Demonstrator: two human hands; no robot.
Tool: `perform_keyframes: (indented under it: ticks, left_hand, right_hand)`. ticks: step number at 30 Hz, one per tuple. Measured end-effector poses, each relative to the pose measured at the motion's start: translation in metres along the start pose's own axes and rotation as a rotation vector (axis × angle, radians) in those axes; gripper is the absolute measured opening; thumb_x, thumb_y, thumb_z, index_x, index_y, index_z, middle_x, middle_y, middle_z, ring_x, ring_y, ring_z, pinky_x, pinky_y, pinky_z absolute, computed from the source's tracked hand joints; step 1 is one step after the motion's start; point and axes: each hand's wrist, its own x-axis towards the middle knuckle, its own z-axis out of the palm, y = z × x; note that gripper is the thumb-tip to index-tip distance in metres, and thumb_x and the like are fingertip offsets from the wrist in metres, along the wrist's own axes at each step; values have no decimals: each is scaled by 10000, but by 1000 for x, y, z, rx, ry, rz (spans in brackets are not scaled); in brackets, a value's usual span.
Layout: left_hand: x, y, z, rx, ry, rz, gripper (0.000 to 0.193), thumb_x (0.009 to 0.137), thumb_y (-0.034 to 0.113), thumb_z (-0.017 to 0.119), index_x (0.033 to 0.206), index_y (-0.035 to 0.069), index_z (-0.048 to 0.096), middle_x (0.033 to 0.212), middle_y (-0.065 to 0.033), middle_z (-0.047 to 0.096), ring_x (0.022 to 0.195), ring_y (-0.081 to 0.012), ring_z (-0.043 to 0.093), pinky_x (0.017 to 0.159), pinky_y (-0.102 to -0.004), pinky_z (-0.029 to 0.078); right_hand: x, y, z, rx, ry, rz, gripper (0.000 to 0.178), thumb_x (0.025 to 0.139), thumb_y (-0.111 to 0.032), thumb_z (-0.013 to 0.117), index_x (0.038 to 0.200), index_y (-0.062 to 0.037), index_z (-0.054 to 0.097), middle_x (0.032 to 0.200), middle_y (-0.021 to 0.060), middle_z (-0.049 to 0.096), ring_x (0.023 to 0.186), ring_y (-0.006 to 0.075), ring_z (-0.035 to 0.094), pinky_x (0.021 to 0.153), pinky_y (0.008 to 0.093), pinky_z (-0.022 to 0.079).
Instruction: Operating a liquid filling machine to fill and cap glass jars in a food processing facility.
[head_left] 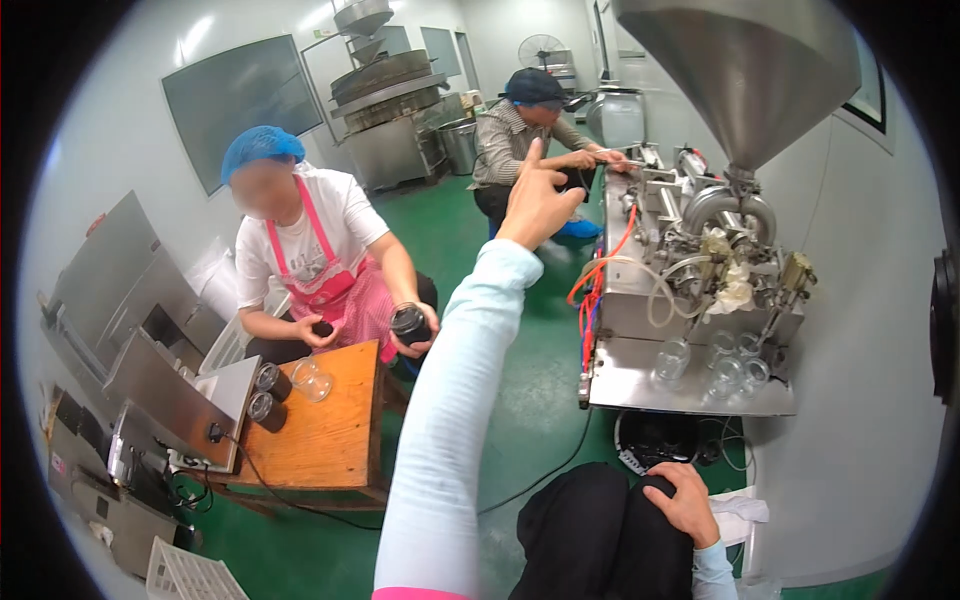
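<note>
My left hand (541,203) is raised in the middle of the view with its index finger stretched out and nothing in its grasp. It points toward the person in a dark cap (540,90), apart from everything around it. Fingers spread, my right hand (688,505) lies on my black-trousered knee (655,530) and holds nothing. Nearest to it, on the ledge of the steel filling machine (690,385), stand several clear glass jars (725,375). Above them are nozzles, one wrapped in a whitish cloth or film (735,290).
A large steel hopper (750,70) tops the machine. At left, a person in a pink apron (320,270) holds a dark-filled jar (410,325) beside a wooden table (335,430) bearing dark jars (268,410) and clear glass ones (312,380). A black cable (540,485) crosses the green floor.
</note>
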Motion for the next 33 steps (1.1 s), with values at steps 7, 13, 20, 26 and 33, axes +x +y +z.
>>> perform_keyframes:
  ticks: [7, 13, 20, 26, 33]
  left_hand:
    - [-128, 37, 75, -445, -387, 125, 426, 826, 193, 703, 1213, 51, 597, 1506, -207, 293, 1413, -317, 266, 1097, -410, 316]
    - [-311, 29, 77, -175, -738, -79, 480, 870, 295, 646, 1265, 42, 548, 1385, -189, 452, 1307, -368, 377, 1073, -446, 319]
    - [-345, 63, 91, -96, -468, -169, 500, 874, 305, 622, 1294, 59, 506, 1370, -142, 456, 1299, -350, 370, 1059, -457, 324]
    - [-347, 61, 89, -104, -421, -191, 492, 865, 297, 626, 1274, 47, 518, 1354, -134, 469, 1284, -335, 388, 1055, -445, 330]
    - [-348, 63, 92, -123, -407, -207, 486, 861, 297, 634, 1275, 65, 529, 1359, -124, 478, 1294, -333, 391, 1061, -446, 331]
  right_hand:
    - [-6, 10, -15, 4, 41, 24, 316, 767, -273, 711, 1003, -65, 686, 1097, 99, 653, 1072, 295, 562, 935, 395, 428]
    - [-1, 3, -8, 32, 25, -40, 319, 755, -252, 718, 998, -50, 679, 1079, 102, 655, 1045, 298, 570, 922, 395, 431]
    - [-1, 0, -8, 18, 31, -24, 284, 725, -172, 714, 968, -35, 662, 1045, 113, 647, 1028, 314, 564, 912, 396, 427]
    - [2, -8, -9, 50, -4, -4, 287, 730, -158, 705, 978, -23, 655, 1057, 118, 643, 1034, 315, 554, 915, 389, 424]
    - [1, -6, -11, 51, 9, 12, 283, 727, -150, 702, 973, -18, 655, 1053, 121, 644, 1034, 315, 555, 917, 391, 422]
